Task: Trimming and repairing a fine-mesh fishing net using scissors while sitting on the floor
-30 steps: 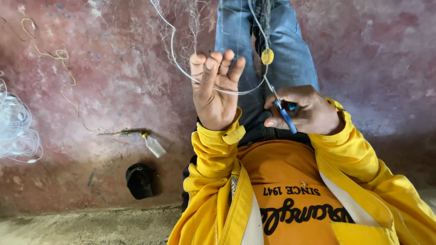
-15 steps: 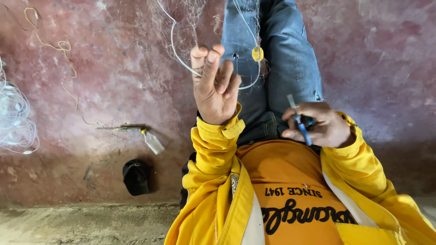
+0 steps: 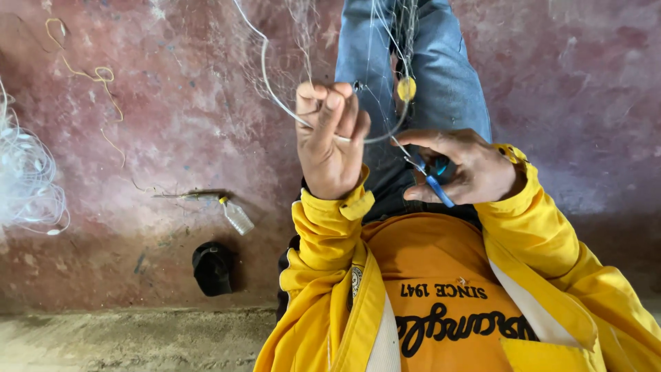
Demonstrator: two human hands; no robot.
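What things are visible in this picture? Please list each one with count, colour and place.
fishing net: one, fine pale mesh, hanging over the legs, upper middle
white cord: one, curved, running through the left hand
round float: one, yellow, on the net above the right hand
netting needle: one, blue, in the right hand
plastic bottle: one, clear with yellow neck, on the floor, left of middle
cap: one, black, on the floor below the bottle
line bundle: one, white, far left edge
yellow string: one, on the floor, upper left
left hand: raised, grip on the cord
right hand: grip on the needle
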